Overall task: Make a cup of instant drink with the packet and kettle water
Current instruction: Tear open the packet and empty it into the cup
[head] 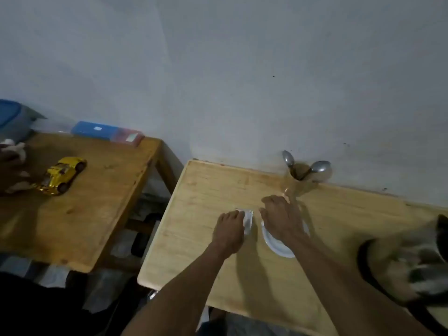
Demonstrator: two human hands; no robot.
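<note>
A small silvery packet (248,220) lies on the light wooden table (206,238). My left hand (229,230) rests on its left edge, with the fingertips pinching it. My right hand (281,219) hovers palm down just right of the packet, thumb toward it, fingers apart with nothing seen in them. It covers most of a white cup (278,248), of which only the near rim shows. A steel kettle (412,267) with a black handle stands blurred at the table's right edge.
A holder with two spoons (304,174) stands against the wall behind the hands. A second wooden table (97,202) to the left carries a yellow toy car (63,175), a blue and pink box (106,130) and a blue-lidded container (12,120). A gap separates the two tables.
</note>
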